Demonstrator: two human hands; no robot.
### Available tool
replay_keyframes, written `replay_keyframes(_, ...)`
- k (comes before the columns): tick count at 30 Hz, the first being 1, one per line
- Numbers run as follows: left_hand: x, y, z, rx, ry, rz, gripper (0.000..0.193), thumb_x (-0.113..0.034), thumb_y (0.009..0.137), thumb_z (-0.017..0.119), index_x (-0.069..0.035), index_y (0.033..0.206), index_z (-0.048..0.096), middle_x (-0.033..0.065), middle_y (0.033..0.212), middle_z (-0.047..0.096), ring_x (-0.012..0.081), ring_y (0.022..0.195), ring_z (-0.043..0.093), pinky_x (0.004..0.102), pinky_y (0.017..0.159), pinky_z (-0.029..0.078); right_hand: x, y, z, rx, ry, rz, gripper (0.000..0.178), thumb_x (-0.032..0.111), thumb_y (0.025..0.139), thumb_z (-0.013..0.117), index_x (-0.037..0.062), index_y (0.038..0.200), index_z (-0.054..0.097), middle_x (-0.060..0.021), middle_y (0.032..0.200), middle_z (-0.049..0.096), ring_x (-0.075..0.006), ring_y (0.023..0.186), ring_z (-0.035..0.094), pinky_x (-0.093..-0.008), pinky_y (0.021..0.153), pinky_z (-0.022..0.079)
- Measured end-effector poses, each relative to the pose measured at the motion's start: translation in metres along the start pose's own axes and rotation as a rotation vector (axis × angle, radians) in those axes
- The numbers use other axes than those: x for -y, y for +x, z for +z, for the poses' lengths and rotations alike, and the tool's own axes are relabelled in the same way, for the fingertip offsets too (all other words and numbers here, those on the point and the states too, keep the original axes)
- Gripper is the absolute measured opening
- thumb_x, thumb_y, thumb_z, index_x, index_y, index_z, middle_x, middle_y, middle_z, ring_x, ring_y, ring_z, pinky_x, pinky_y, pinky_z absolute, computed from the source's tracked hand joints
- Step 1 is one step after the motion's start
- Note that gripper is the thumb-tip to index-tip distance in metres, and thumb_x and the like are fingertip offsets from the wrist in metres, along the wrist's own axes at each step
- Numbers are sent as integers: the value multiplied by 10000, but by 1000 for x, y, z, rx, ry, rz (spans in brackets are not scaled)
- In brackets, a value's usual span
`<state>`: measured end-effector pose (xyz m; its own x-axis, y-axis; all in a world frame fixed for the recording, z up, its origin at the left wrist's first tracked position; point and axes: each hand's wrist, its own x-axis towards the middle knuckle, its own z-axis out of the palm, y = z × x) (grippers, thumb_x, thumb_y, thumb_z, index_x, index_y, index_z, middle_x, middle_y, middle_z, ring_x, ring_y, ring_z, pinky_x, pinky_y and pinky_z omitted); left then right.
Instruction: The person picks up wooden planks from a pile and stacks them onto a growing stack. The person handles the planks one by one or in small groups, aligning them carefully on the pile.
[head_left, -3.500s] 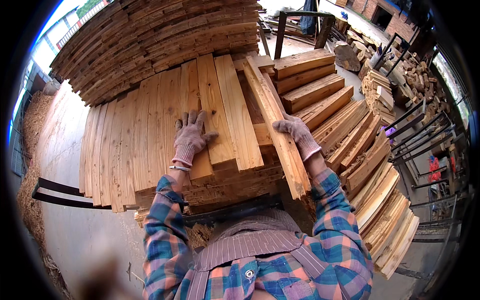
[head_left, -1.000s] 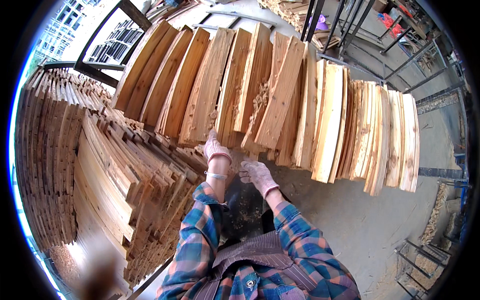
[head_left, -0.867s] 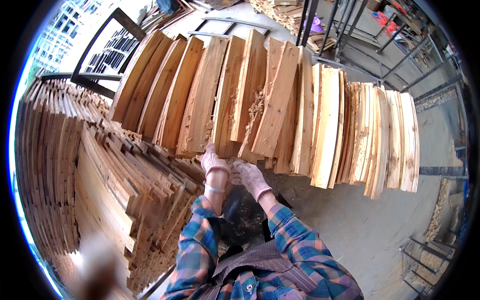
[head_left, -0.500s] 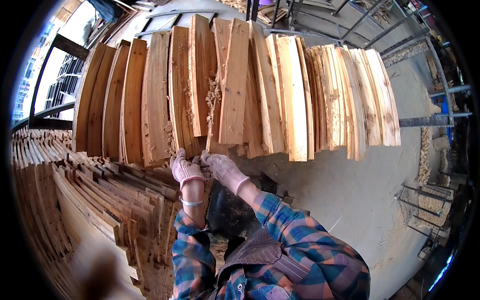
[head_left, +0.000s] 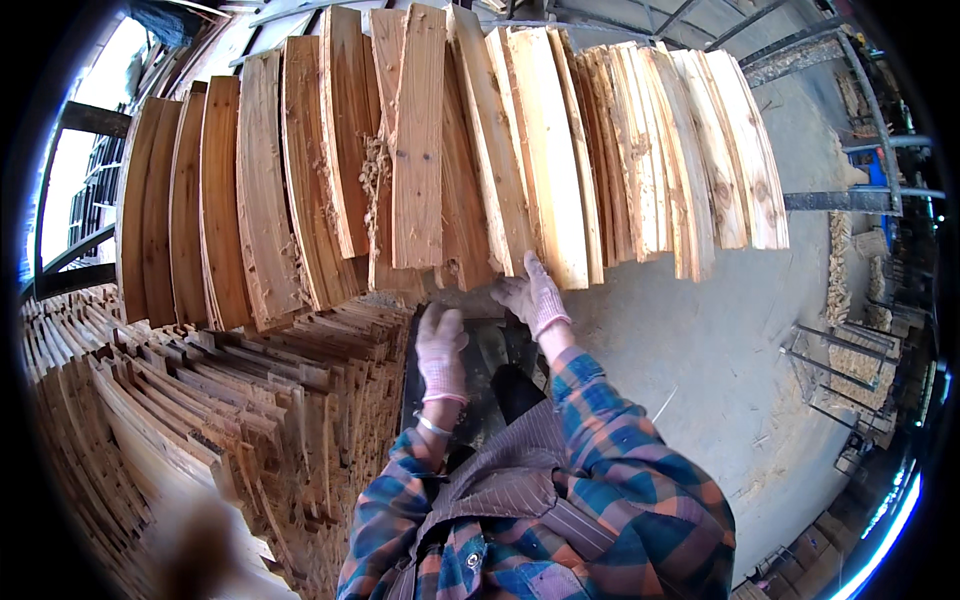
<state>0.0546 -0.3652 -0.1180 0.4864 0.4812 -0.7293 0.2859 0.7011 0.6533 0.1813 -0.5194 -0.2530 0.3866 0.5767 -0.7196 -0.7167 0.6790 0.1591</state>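
Observation:
A long row of wooden boards [head_left: 418, 150] leans side by side ahead of me, their lower ends toward me. My right hand [head_left: 532, 298], in a pale pink work glove, is at the near ends of the middle boards. Its fingers are apart, and one fingertip reaches the end of a light board [head_left: 550, 160], apparently touching it. Gloved the same way, my left hand [head_left: 441, 345] hangs apart from the boards, above a dark surface; its fingers look bent but are blurred. Curly wood shavings [head_left: 376, 168] cling between boards left of the middle.
A dense stack of thin boards [head_left: 240, 400] fills the lower left. Dark metal frames [head_left: 80, 280] stand at the left, with grey rails [head_left: 845, 200] at the right. Concrete floor [head_left: 690, 370] lies to the right, with a small metal rack [head_left: 840, 355] and heaps of shavings farther over.
Both hands have left the board ends left of the middle. My right hand has moved right along the row; my left hand has drawn back toward me. The view has shifted slightly.

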Motion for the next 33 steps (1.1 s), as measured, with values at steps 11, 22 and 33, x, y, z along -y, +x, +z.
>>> replay_keyframes(11,4,18,56,58,212,344,558,-163,912,645,13,1391,419,87,1159,595,153,965,603,244,768,510,-30,-29,63,-199,-263,-210,167,223,888,664,102,964,578,-112,852,628,-292,700,618,-481,637,553)
replay_keyframes(22,-89,108,140,-66,764,258,539,-217,810,748,-17,1258,527,137,1005,675,277,884,663,369,778,554,-34,-22,129,122,-487,-70,230,209,977,482,27,1002,621,-122,928,684,-248,801,666,-452,656,566)
replay_keyframes(33,-9,-110,-31,-276,1224,405,617,-150,690,726,-123,1236,438,139,980,620,345,897,646,462,740,530,-86,-16,146,190,-1162,-412,379,287,920,627,-70,1045,620,-180,1071,636,-214,950,603,-351,828,500)
